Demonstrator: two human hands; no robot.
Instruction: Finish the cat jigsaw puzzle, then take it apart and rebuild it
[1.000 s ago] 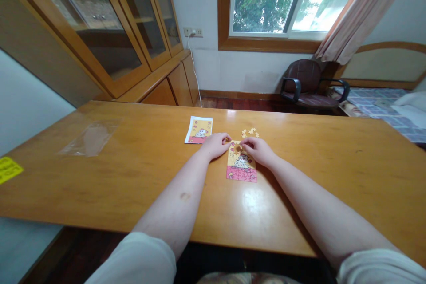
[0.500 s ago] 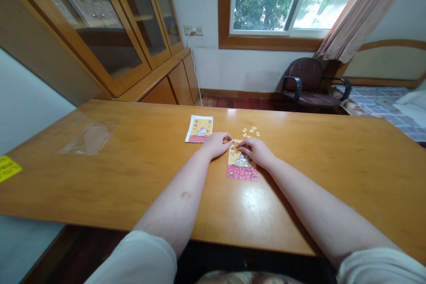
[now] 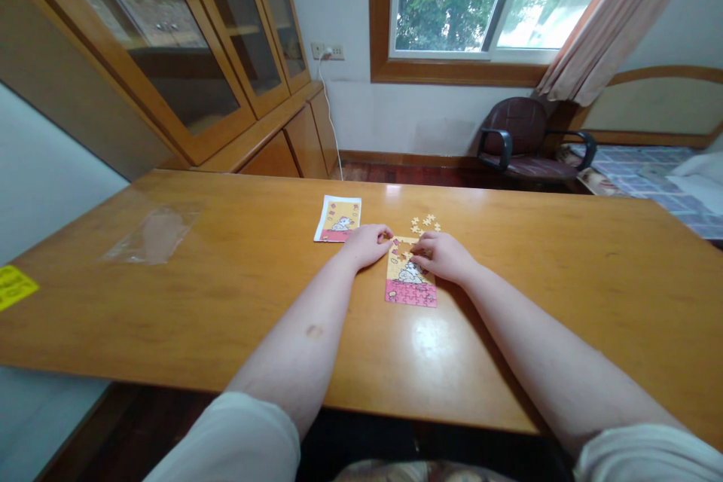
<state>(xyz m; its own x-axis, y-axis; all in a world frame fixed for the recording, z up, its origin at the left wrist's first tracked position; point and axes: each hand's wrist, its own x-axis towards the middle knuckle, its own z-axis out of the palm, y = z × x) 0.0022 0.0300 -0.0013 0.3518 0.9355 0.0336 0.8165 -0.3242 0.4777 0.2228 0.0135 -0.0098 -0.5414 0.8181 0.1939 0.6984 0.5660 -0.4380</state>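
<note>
Both of my bare hands are at a small jigsaw puzzle (image 3: pixel 410 292) lying flat around the middle of a wooden tabletop (image 3: pixel 254 331), well in from its left and right edges. My left hand (image 3: pixel 370 246) rests by the puzzle's far left corner, fingers bent and bunched, with a small gap beside the thumb; I cannot tell whether it pinches anything. My right hand (image 3: pixel 443 256) reaches in over the puzzle's right side, thumb and fingertips drawn close together above the yellow upper part. Whether a piece is between them is hidden. The pink lower part looks joined, while an uneven gap shows in the upper part.

Loose pieces (image 3: pixel 426 222) lie between the puzzle and the tabletop's far edge, just beyond my right hand. A picture card (image 3: pixel 342 222) lies left of the puzzle, towards the far edge; a clear plastic bag (image 3: pixel 155 235) lies towards the far left corner.

My worry is that pressing a piece in at the wrong angle could lift its neighbours, or that a sideways push could split the joined part, since the glossy tabletop may let it slide. My right wrist could also brush the pieces already joined.

Compared with half a second ago, my right fingertips are slightly further right, uncovering more of the gap. My left hand, the card and the loose pieces look unmoved.
</note>
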